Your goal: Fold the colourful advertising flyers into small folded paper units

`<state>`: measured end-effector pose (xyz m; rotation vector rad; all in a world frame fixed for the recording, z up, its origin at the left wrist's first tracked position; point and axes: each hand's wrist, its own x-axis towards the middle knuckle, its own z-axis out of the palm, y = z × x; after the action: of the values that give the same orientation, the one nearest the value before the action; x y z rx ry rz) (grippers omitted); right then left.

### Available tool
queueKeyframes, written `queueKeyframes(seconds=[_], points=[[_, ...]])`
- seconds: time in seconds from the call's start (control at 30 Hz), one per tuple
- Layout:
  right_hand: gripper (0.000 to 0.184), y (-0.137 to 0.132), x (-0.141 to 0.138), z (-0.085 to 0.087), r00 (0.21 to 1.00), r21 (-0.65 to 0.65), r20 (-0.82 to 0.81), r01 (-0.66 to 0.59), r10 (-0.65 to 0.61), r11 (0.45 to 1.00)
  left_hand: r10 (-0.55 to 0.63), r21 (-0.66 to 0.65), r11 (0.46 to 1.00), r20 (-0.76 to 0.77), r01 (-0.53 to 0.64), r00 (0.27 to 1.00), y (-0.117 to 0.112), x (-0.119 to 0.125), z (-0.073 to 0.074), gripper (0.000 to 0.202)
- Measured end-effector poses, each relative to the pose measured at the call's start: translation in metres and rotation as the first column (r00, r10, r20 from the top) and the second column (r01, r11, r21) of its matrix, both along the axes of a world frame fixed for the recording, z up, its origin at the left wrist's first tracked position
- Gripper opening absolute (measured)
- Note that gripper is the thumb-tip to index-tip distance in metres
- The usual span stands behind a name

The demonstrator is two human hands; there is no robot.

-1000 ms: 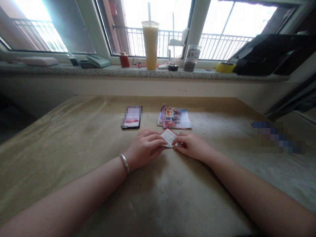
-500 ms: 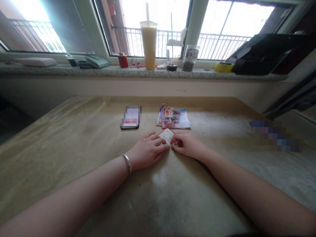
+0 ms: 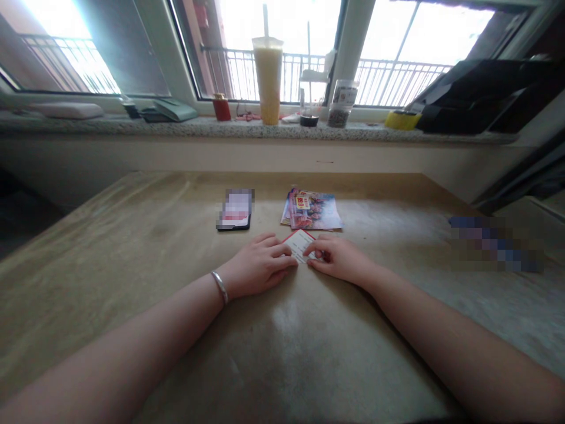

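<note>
A small white paper sheet with printed lines and red edging (image 3: 301,242) lies on the beige, mottled tabletop (image 3: 282,359), at the centre of the scene, with one corner pointing to the far side. The left hand (image 3: 262,265) is flattened, its fingers extended over the left part of the sheet. The right hand (image 3: 338,257) is partly curled, with its thumb and forefinger at the right part of the sheet; whether these pinch the paper cannot be determined. A silver metal bangle (image 3: 219,287) encircles the left wrist.

A stack of glossy, multicoloured printed sheets (image 3: 318,212) lies just beyond the white sheet. A black rectangular phone with a lit, pixelated screen (image 3: 236,209) lies to the left of the stack, apart from it. A bluish elongated item, obscured by pixelation (image 3: 489,241), is positioned at the far right.

Beyond the table, a speckled grey stone sill (image 3: 238,131) extends below the windows. It supports, from left to right: a red cylindrical container (image 3: 222,110), a tall clear cup of yellow drink with a straw (image 3: 268,82), a clear jar with dark granular contents (image 3: 341,109), a yellow roll-shaped item (image 3: 402,120) and a black bulky item (image 3: 463,103).
</note>
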<state>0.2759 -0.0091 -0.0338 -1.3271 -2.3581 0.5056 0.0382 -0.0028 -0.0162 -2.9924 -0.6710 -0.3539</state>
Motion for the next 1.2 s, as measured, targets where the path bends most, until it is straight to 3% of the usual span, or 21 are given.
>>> queueKeyframes(seconds=[0.87, 1.2], points=[[0.018, 0.001, -0.005, 0.002, 1.000, -0.008, -0.001, -0.003, 0.003, 1.000, -0.020, -0.035, 0.999, 0.027, 0.020, 0.999, 0.008, -0.020, 0.009, 0.021], [0.018, 0.001, -0.002, 0.000, 1.000, -0.012, 0.010, -0.006, 0.006, 1.000, 0.008, 0.015, 1.000, 0.003, -0.008, 1.000, 0.008, -0.027, 0.010, 0.019]])
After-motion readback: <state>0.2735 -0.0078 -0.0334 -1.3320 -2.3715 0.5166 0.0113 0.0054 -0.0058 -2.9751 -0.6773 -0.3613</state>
